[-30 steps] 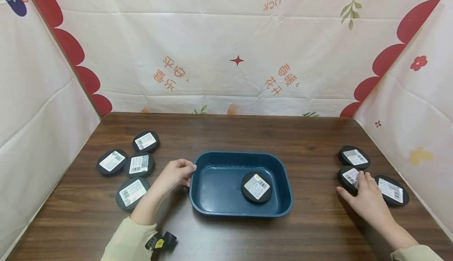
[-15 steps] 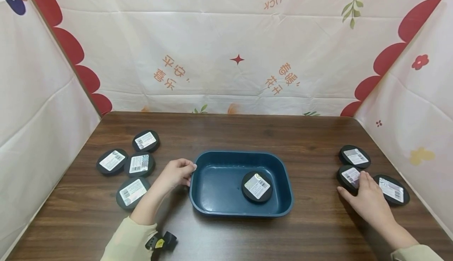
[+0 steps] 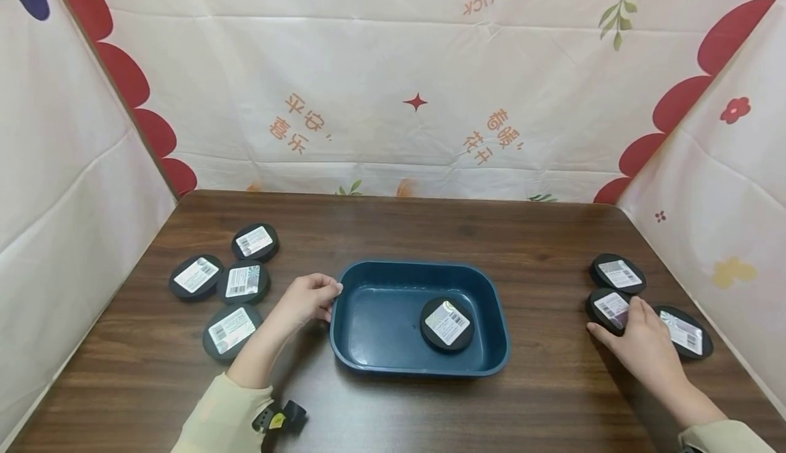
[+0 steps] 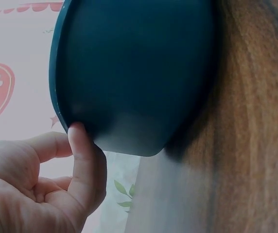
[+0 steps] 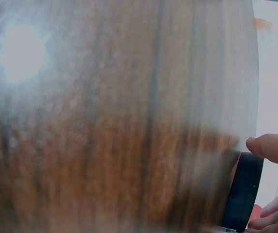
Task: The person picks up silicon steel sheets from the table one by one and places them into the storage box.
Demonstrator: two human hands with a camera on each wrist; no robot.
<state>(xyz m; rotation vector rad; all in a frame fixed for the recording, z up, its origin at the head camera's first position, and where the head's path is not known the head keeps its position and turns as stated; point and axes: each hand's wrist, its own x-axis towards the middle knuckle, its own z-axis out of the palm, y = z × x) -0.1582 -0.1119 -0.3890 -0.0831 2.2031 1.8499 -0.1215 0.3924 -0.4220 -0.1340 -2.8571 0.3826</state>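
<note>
A brown wood-grained table carries a blue tray, which lies between the two hands and touches the left hand. To the left of this hand lie four black discs with white labels, close together. At the right hand there are three more: the first disc between its thumb and fingers, the second disc just beyond, and the third disc directly to its right.
</note>
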